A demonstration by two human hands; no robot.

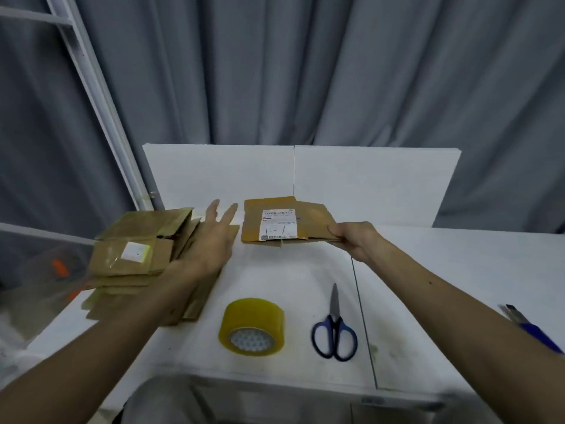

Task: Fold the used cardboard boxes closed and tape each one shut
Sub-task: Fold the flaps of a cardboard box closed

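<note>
Grey curtains [336,71] back the table [428,286]. Beyond the tape [252,327], a flat box [275,223] runs left-right, label up, right hand [356,240] pinching its right edge; left hand [211,240] spreads its fingers [229,212], holding nothing.

I see a white table [428,286] carrying a stack of flattened cardboard boxes [131,261] at left, a roll of yellowish packing tape [252,325] near the front, blue-handled scissors [334,332] just beside it, and a utility knife [532,328] at the right edge.

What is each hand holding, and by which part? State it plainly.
The right hand grips the flattened cardboard box by its near right corner. The left hand holds nothing, open beside the stack of flattened boxes.
</note>
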